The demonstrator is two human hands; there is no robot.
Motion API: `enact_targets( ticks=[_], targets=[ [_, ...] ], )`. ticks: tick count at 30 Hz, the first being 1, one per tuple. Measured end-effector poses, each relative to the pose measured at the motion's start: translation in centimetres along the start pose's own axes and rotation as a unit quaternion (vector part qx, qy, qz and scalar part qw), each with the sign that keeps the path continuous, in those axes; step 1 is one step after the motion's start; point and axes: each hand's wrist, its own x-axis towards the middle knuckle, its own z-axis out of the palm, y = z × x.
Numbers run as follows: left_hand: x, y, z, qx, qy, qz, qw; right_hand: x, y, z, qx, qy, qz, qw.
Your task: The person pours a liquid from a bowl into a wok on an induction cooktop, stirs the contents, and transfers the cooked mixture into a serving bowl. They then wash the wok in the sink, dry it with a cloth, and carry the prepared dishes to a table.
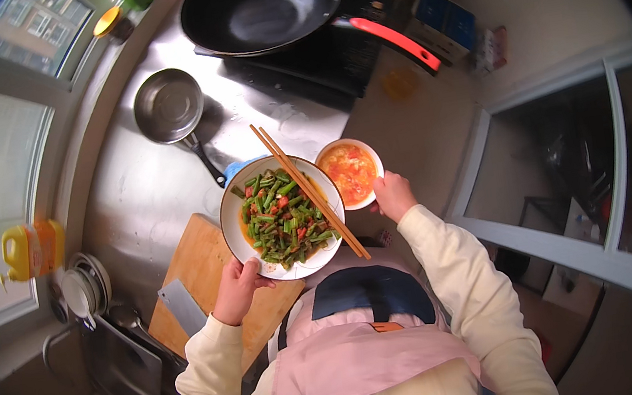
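My left hand (238, 290) grips the near-left rim of a white plate (240, 234), thumb on top. Chopped green beans with bits of red (279, 218) fill the plate. A pair of wooden chopsticks (305, 184) lies across its right side, both ends sticking out past the rim. In my right hand (394, 195) is a small white bowl (379, 161), held at its right side. Orange-red soup (349, 173), seemingly tomato and egg, is in the bowl. Plate and bowl are side by side in front of my pink apron (369, 362).
A black wok (259, 8) with a red handle (390, 38) sits on the stove (298, 69). On the steel counter (127, 187) stand a small saucepan (168, 106) and a wooden cutting board (197, 256) bearing a cleaver (181, 304). Stacked dishes (85, 284) are at left; a framed glass door (542, 166) is at right.
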Motion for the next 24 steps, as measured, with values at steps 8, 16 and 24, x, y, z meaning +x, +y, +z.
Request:
enact_targets(
  ticks=[8,16,24],
  targets=[
    [2.7,0.9,6.7,0.119,-0.091,-0.018,0.989,-10.2,8.7,-9.7,0.061,0.122,0.062,0.989],
    [3.9,-3.4,20.4,0.251,-0.230,-0.062,0.938,-23.9,22.8,-15.7,0.178,0.276,0.212,0.920],
    [-6.4,-14.1,43.4,0.361,-0.349,-0.103,0.858,-40.3,41.9,-26.6,0.290,0.371,0.284,0.835]
  ],
)
